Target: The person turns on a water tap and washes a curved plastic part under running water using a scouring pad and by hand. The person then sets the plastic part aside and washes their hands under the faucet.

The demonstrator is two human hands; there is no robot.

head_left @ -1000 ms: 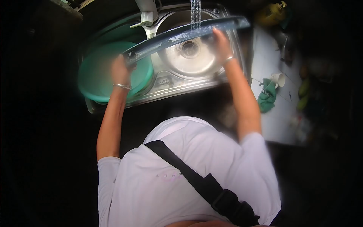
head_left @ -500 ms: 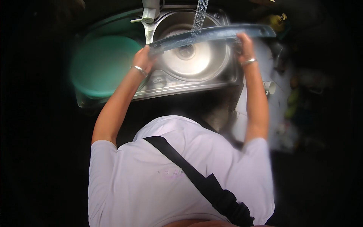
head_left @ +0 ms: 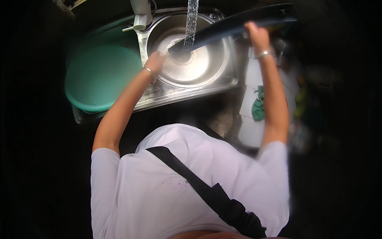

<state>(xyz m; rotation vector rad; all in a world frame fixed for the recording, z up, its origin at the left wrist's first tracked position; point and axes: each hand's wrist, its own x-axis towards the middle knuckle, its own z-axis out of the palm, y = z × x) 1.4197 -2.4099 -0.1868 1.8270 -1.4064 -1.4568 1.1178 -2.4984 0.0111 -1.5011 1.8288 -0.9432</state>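
A long, dark, slightly curved panel with a glossy surface [head_left: 230,31] slants over the sink, its right end higher in view. My right hand [head_left: 258,38] is closed on its lower edge, right of the middle. The panel's left end lies under the stream of water [head_left: 191,24]. Just left of that end is my left hand [head_left: 156,61], blurred over the rim of the round sink bowl [head_left: 207,65]. Its fingers are smeared, and I cannot tell whether they touch the panel.
A large green basin [head_left: 101,79] rests on the left of the steel sink. The white faucet [head_left: 140,20] stands at the back. Right of the sink, a small green cloth-like item [head_left: 258,104] lies on white tiles [head_left: 250,129]. Blurred items lie farther right.
The panel has tilted and shifted right, its right end rising in view and its left end dropping into the water stream. My left hand was at its left end before; the panel has slid from there.
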